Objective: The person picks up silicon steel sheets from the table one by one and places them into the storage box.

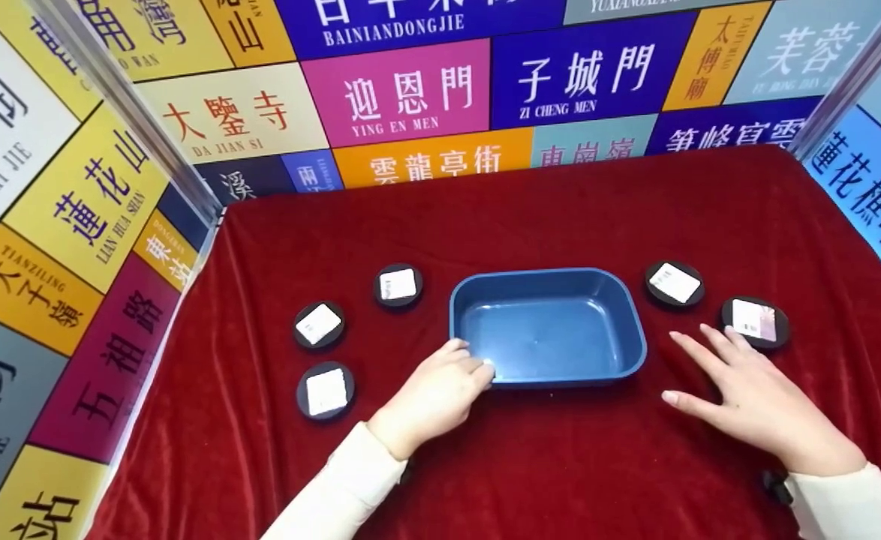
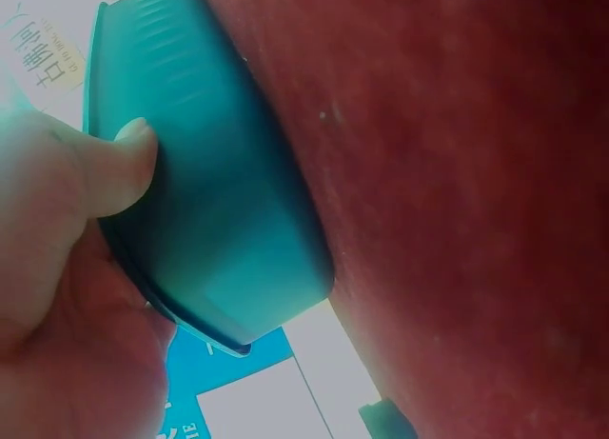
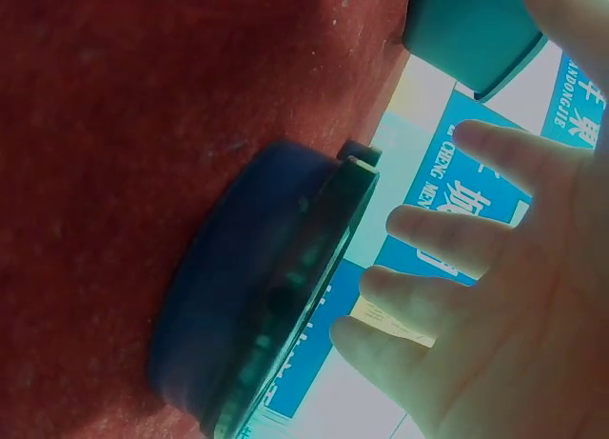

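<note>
My left hand [image 1: 437, 397] grips the near left corner of a blue rectangular plastic basin [image 1: 538, 341], which sits upright on the cloth with nothing inside. In the left wrist view the thumb presses the outer wall of the basin [image 2: 214, 201], while the other fingers are mostly hidden behind the rim. Spread and holding nothing, my right hand [image 1: 759, 405] hovers just short of a round black lidded container [image 1: 774, 334] with a white label on top. The right wrist view shows this container [image 3: 257, 277] from the side, apart from the straight fingertips.
Another round container [image 1: 696, 294] stands right of the basin. Three more labelled round containers [image 1: 398, 301] [image 1: 302, 330] [image 1: 326, 415] stand to its left. Dark red cloth [image 1: 545, 465] covers the table. Panels with coloured lettering [image 1: 410, 97] rise behind and at both sides.
</note>
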`<state>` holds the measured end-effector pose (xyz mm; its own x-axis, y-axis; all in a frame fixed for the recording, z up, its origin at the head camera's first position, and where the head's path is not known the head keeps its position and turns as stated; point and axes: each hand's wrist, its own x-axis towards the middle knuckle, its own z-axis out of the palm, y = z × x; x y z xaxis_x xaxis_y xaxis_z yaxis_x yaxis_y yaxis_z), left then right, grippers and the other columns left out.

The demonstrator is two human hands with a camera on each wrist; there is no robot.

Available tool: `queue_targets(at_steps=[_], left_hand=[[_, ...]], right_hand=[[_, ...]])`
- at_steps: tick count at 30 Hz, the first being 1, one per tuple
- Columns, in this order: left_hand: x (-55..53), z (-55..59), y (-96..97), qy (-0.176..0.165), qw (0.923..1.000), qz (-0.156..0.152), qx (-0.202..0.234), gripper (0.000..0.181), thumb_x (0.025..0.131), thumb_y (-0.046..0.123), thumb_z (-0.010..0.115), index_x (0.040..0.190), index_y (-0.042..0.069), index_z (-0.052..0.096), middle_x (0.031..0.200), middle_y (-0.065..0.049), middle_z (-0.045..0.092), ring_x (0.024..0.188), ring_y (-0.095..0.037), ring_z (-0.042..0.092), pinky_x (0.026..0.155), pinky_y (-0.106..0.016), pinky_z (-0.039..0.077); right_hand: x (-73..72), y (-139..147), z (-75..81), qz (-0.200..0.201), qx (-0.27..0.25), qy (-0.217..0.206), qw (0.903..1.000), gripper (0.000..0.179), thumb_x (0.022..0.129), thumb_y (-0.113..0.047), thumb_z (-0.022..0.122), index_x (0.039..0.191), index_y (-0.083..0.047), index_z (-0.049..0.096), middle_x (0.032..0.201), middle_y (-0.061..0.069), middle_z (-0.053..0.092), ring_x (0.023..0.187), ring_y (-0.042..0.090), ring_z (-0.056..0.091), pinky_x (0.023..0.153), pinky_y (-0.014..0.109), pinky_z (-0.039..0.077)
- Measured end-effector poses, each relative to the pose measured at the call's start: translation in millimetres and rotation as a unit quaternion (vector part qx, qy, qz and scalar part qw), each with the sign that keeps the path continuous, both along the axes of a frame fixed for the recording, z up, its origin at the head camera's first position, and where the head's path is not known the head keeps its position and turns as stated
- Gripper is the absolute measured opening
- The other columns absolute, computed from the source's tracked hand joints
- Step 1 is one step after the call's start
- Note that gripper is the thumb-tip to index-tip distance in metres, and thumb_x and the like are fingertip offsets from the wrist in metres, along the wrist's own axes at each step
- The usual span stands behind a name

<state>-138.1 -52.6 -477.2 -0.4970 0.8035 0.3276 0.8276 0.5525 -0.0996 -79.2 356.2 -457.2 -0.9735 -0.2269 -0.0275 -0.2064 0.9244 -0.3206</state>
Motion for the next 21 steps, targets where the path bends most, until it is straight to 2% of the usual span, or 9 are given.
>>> queue_targets(at_steps=[8, 21], left_hand=[[-2.7, -0.6, -0.2, 0.013, 0.9998, -0.008, 0.009, 0.019, 0.094, 0.011, 0.064, 0.077, 0.014, 0.055, 0.067, 0.002, 0.058, 0.068, -0.017, 0.056, 0.087, -0.032, 0.043], [-3.2, -1.9, 2.0, 0.019, 0.9997, -0.01, 0.011, 0.018, 0.093, 0.011, 0.065, 0.077, 0.015, 0.057, 0.068, 0.002, 0.059, 0.069, -0.018, 0.054, 0.083, -0.032, 0.041]], right_hand=[[0.2, 2.1, -0.4, 0.003, 0.001, 0.016, 0.9999, 0.08, 0.087, -0.056, 0.071, 0.152, -0.016, 0.046, 0.153, 0.032, 0.038, 0.139, 0.059, 0.032, 0.103, 0.072, 0.032], [3.1, 7.4, -0.7, 0.002, 0.016, 0.034, 0.9993, 0.079, 0.086, -0.056, 0.073, 0.147, -0.013, 0.05, 0.148, 0.031, 0.044, 0.133, 0.055, 0.04, 0.101, 0.071, 0.035]])
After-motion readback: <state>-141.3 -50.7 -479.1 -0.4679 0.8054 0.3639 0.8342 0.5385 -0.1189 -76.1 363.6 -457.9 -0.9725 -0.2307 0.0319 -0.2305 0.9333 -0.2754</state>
